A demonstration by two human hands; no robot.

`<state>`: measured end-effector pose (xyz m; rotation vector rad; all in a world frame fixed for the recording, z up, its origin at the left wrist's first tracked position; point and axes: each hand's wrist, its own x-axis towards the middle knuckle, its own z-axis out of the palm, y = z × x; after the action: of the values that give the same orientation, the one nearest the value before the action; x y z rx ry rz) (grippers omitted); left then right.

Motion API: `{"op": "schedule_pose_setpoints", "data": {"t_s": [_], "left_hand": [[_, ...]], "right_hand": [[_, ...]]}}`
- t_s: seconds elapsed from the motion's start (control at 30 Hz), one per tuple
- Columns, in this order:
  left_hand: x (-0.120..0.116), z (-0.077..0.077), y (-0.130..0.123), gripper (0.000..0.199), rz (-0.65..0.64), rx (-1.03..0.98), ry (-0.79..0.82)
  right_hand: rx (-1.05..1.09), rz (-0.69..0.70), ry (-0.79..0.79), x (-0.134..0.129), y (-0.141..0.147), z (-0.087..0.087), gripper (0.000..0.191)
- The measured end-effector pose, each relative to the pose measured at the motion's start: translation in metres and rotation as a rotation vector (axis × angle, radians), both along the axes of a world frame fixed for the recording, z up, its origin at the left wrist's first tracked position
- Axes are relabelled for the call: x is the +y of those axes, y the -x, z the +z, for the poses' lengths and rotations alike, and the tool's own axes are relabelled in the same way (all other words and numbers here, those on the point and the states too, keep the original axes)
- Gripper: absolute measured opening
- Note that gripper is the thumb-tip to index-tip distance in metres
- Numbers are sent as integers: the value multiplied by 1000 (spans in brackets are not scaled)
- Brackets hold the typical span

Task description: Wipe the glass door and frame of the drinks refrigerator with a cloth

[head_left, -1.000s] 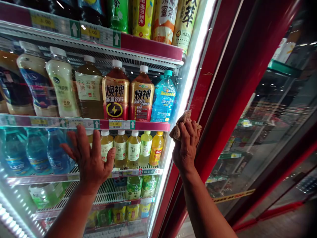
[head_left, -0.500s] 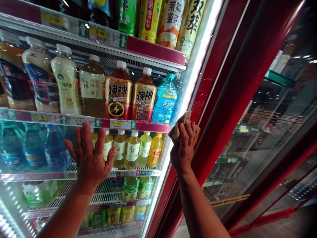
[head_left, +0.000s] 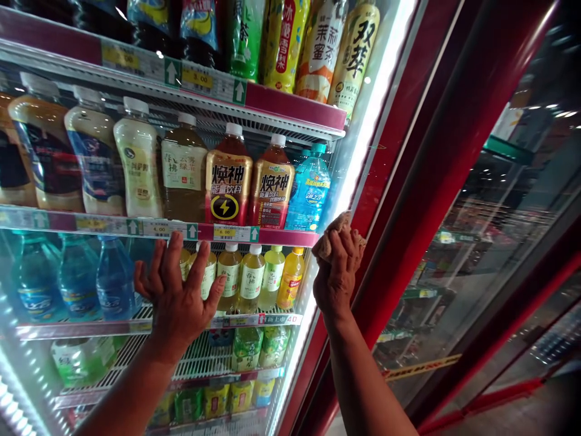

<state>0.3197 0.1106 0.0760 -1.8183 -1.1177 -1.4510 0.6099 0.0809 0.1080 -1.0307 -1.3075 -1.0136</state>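
My left hand (head_left: 181,297) is raised with its fingers spread, palm toward the lit drink shelves. Its fingertips overlap the price strip (head_left: 149,229) of the middle shelf; whether it touches glass I cannot tell. On the right, my right hand (head_left: 338,278) is closed around a crumpled brownish cloth (head_left: 327,241), by the bright light strip and the red door frame (head_left: 363,242). Behind my hands stand a gold-and-red energy drink bottle (head_left: 228,181), a blue drink bottle (head_left: 308,191) and several small tea bottles (head_left: 251,278).
More bottles fill the upper shelf, with a pink shelf edge (head_left: 295,109) below them. Large blue bottles (head_left: 75,278) stand at the left. Further right, past a thick red post (head_left: 436,188), dark glass shows reflections and more shelving. Drink packs (head_left: 215,399) sit low down.
The shelves have shifted slightly right and down in view, and my left hand with them. Its outer fingers look a little more bent. My right hand keeps its grip on the cloth, nearly still.
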Motion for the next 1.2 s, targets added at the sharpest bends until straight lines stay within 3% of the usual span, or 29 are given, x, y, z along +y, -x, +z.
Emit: {"op": "schedule_pose_setpoints", "data": {"t_s": [0.1, 0.3, 0.5, 0.73, 0.97, 1.2], "left_hand": [[0, 0, -1, 89, -3, 4, -6], [5, -4, 1, 90, -23, 8, -24], [3, 6, 16, 90, -36, 57, -50], [11, 31, 47, 79, -63, -52, -26], [17, 28, 52, 81, -95, -1, 64], [16, 28, 55, 84, -97, 25, 54]], "right_hand": [[-48, 4, 14, -1, 0, -1, 64], [12, -22, -34, 3, -1, 21, 57], [-26, 13, 5, 1, 24, 1, 54], [-12, 10, 8, 2, 32, 11, 52], [-79, 11, 56, 2, 60, -8, 55], [-40, -21, 9, 8, 59, 14, 53]]}}
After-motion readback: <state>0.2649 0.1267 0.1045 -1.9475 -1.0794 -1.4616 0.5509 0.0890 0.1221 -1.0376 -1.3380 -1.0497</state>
